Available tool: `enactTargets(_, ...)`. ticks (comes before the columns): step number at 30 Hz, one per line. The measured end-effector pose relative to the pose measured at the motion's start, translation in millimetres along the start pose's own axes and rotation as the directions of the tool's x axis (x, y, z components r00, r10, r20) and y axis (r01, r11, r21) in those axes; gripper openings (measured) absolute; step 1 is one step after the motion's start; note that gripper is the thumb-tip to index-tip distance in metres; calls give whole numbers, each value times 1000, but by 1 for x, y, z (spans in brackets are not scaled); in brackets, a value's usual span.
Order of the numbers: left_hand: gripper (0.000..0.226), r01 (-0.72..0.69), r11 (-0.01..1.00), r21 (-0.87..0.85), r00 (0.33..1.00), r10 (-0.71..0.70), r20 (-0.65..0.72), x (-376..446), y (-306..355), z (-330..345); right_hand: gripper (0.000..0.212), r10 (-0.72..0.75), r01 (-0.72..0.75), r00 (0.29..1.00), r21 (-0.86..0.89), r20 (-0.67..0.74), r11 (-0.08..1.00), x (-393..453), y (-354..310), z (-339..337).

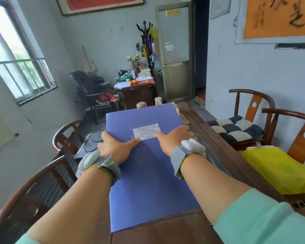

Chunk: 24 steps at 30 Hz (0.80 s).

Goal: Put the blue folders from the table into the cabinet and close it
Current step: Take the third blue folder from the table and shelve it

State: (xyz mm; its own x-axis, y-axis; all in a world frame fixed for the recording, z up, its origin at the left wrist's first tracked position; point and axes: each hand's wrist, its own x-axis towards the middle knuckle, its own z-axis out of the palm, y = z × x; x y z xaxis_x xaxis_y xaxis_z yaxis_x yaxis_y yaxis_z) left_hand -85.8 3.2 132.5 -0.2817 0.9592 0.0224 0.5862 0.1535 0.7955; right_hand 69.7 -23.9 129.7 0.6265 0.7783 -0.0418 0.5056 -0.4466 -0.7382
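A large blue folder (pixel 148 173) with a white printed label (pixel 147 132) is held above the dark wooden table (pixel 224 155). My left hand (pixel 115 147) grips its left edge, thumb lying on the cover. My right hand (pixel 174 138) grips its right edge, thumb on the label. Both wrists wear grey bands with white devices. The fingers under the folder are hidden. No cabinet is in view.
Wooden armchairs stand left (pixel 65 136) and right (pixel 253 106) of the table, one with a checked cushion (pixel 234 127). A yellow bag (pixel 278 168) lies on the near right chair. A cluttered desk (pixel 136 88), a black chair (pixel 90 88) and a door (pixel 174 55) are at the back.
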Motion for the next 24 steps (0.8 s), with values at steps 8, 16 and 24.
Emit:
enactTargets(8,107,-29,988,-153,987,4,-160,-36,36,-158,77,-237,237,972,49,-8,970,-87,-117,-59)
enactTargets(16,115,-123,978,-170,872,25,-489,-116,53,-353,74,-521,516,854,167,-18,840,-224,-245,-107)
enactTargets(24,116,-49,994,-98,688,-37,-724,-241,45,-546,77,-712,636,701,423,33,646,-406,-343,-141)
